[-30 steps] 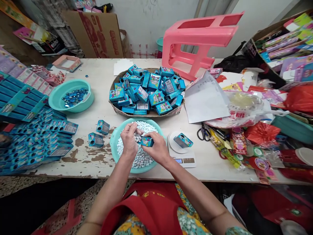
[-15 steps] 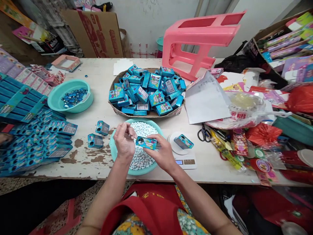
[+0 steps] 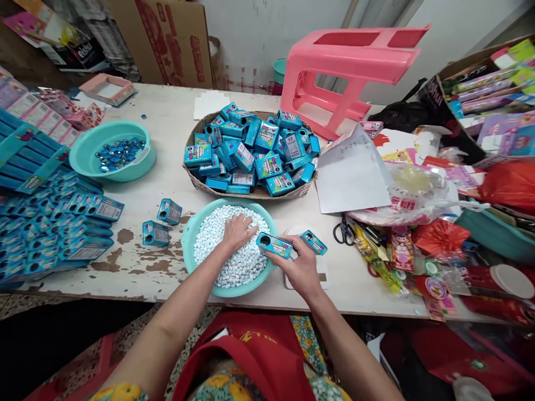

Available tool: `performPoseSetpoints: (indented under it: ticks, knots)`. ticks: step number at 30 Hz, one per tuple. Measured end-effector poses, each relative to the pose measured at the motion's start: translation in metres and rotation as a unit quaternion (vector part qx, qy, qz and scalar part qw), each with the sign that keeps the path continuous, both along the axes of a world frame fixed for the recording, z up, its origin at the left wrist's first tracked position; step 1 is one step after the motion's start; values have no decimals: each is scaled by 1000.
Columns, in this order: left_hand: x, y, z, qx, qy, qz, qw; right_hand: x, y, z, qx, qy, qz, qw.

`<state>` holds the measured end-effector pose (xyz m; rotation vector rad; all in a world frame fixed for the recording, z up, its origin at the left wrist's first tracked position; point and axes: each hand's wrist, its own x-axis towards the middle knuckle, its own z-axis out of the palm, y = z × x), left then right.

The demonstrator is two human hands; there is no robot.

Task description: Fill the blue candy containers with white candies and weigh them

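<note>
A box [image 3: 275, 245] is gripped by the right hand [image 3: 298, 267] over the bowl's [image 3: 188, 240] right rim, near the desk's [image 3: 171, 142] front edge. The left hand [image 3: 238, 231] is laid, fingers curled, on the pellets [image 3: 213, 236]; whether any are grasped cannot be told.

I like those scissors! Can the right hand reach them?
Probably yes: the scissors lie close, just right of the right hand, handles uncovered, though that hand holds a blue box.

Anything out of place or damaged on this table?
A pink plastic stool lies on its side at the far edge of the table. Its coating is flaked into brown patches left of the bowl of white pellets.
</note>
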<state>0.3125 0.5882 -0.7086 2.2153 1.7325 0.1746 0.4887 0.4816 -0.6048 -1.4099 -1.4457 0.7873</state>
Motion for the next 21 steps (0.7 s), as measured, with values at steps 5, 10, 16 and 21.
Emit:
performPoseSetpoints:
  ticks: [5,10,16,21]
  knots:
    - [-20,-13,-2,10,-121,124,985,-8,6,-11,-11,-29,-28,999]
    - [-25,-20,33,-98,-539,316,774,-19,13,-19,-21,-69,1,997]
    - [-9,-36,102,-93,-766,258,581,-49,18,-13,-13,-157,44,986]
    - [-7,-38,112,-18,-771,289,568,-66,23,-8,-11,-188,81,979]
